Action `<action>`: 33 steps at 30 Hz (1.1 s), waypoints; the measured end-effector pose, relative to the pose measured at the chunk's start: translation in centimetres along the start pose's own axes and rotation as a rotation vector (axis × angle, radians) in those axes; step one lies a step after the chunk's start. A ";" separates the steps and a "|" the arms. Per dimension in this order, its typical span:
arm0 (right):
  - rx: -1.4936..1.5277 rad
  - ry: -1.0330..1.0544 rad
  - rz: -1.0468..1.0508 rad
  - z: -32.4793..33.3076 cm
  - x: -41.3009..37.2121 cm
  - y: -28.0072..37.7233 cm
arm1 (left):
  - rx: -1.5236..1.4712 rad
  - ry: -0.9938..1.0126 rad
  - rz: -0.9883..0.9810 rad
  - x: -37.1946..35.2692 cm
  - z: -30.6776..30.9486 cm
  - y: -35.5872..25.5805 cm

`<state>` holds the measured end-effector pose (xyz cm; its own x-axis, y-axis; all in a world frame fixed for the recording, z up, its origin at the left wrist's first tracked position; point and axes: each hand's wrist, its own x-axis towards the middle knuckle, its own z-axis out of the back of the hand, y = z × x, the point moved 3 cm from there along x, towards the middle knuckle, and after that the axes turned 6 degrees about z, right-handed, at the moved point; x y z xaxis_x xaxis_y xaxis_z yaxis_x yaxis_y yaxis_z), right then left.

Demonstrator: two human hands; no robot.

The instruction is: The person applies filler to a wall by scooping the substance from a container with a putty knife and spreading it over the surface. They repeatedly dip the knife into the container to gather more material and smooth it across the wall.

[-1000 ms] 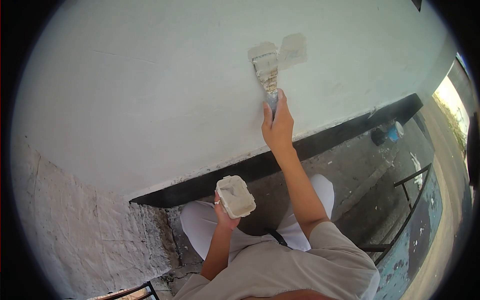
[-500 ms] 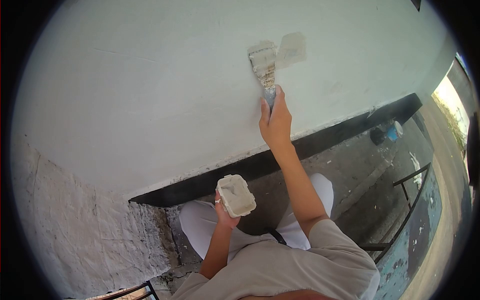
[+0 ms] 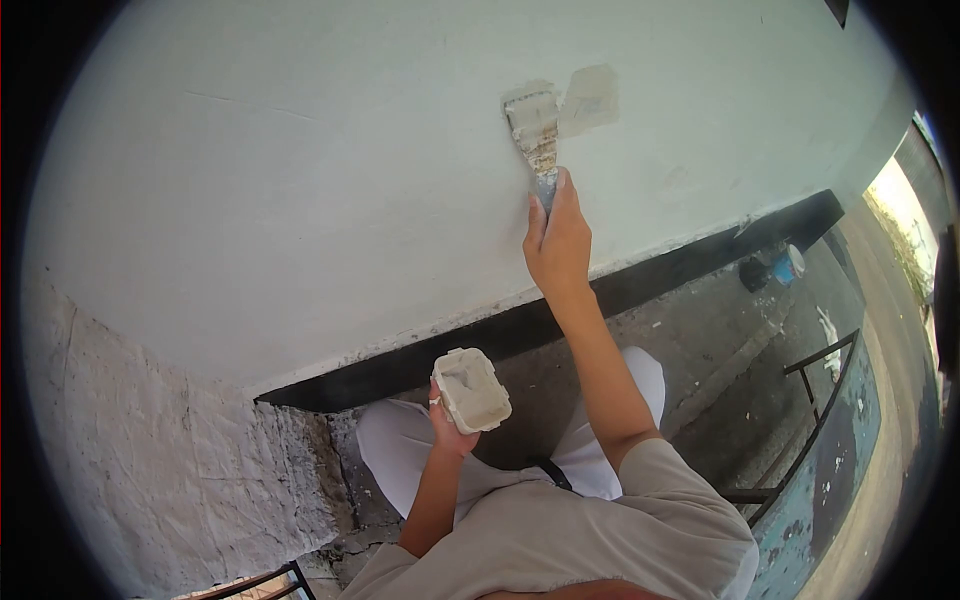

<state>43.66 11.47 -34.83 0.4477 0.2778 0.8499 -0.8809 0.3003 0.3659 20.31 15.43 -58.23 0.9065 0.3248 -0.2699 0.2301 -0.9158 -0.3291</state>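
My right hand point(image 3: 560, 245) is closed round the grey handle of a putty knife point(image 3: 537, 125). Its wide blade, crusted with filler, lies against the pale wall point(image 3: 350, 190). Just right of the blade shows a greyish patch of filler point(image 3: 590, 98), with a smaller smear at the blade's upper edge. Low in front of me, my left hand point(image 3: 452, 430) grips a squarish plastic tub point(image 3: 472, 390) from its left and underside. Whitish filler coats the inside of the tub.
A black band point(image 3: 680, 260) runs along the wall's foot. Rough plastered masonry point(image 3: 190, 470) juts out at lower left. On the floor at right stands a blue and white can point(image 3: 789, 264) beside a dark object. A metal railing point(image 3: 822, 352) is at far right.
The putty knife and my right hand have shifted slightly right and a little down along the wall. My left hand and the tub stay where they were.
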 end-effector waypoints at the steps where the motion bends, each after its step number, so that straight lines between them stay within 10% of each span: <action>1: -0.028 0.007 0.002 0.0 -0.3 -0.2 | -0.002 0.008 0.002 0.1 0.1 0.0; 33: 0.101 -0.026 -0.014 -0.3 -1.9 -1.1 | -0.009 0.018 0.036 -0.2 -0.8 0.8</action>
<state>43.80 10.90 -36.92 0.4571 0.2498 0.8536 -0.8862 0.2100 0.4130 20.61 14.43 -57.74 0.9204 0.2872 -0.2652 0.2000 -0.9289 -0.3116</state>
